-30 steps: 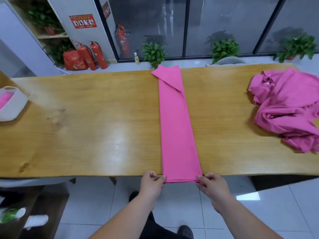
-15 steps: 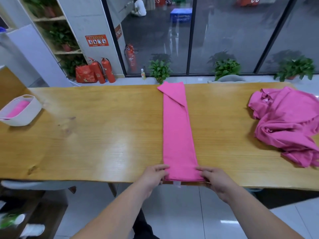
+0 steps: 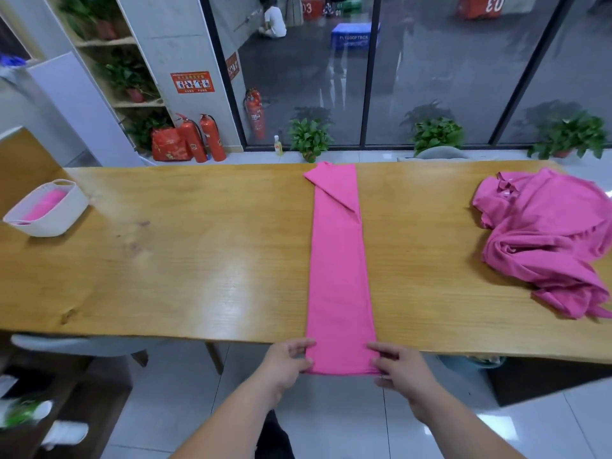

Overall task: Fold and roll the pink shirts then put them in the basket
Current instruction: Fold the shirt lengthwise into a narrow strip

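Hands: two, both at the near edge of the tabletop (image 3: pixel 198 253).
Left hand (image 3: pixel 286 362): fingers (image 3: pixel 299 344) and thumb closed on the near left corner of the folded shirt.
Right hand (image 3: pixel 402 369): fingers (image 3: pixel 381 347) and thumb pinched on the near right corner of the same shirt.
Folded shirt (image 3: pixel 337 260): one, pink, folded into a long narrow strip that runs from the far edge of the tabletop to the near edge. Its near end hangs just past the edge between the hands, and a slanted flap lies on top at the far end.
Shirt pile (image 3: pixel 546 240): one crumpled pink heap at the right end of the tabletop, well apart from the strip. The number of shirts in it cannot be told.
Basket (image 3: pixel 56 217): one, white, at the far left of the tabletop.
Rolled shirt (image 3: pixel 46 202): one pink roll seen inside the basket.
Fire extinguishers (image 3: pixel 212 137): three, red, on the floor beyond the tabletop.
Potted plants (image 3: pixel 309 137): three along the glass wall.
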Tool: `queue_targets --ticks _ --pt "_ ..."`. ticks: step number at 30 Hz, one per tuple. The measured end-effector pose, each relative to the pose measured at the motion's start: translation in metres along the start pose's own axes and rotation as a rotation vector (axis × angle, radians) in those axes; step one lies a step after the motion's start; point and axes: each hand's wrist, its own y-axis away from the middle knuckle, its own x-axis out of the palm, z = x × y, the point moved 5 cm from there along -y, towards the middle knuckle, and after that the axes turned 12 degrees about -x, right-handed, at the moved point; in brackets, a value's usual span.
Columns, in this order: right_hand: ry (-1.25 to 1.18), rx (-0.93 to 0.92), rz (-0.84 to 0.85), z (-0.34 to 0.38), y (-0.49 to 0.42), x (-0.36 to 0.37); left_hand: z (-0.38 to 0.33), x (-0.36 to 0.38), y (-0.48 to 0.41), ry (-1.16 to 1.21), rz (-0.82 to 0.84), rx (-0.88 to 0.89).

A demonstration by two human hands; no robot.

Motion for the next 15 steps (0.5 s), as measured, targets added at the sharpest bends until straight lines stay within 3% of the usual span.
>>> queue_targets --ticks 3,4,8,15 --pt "-0.191 -0.106 0.034 0.028 0.004 -0.007 -0.017 -0.009 0.012 0.275 0.14 0.068" --pt "-0.209 -0.121 0.051 0.029 0.006 -0.009 -0.017 -0.011 0.015 0.272 0.144 0.084" --pt "0.082 -0.03 0.104 -0.01 0.014 -0.008 0.013 -0.007 0.015 -0.155 -0.004 0.006" --pt "0.066 0.0 0.113 -0.032 0.024 -0.017 0.041 -0.002 0.016 -0.115 -0.059 -0.04"
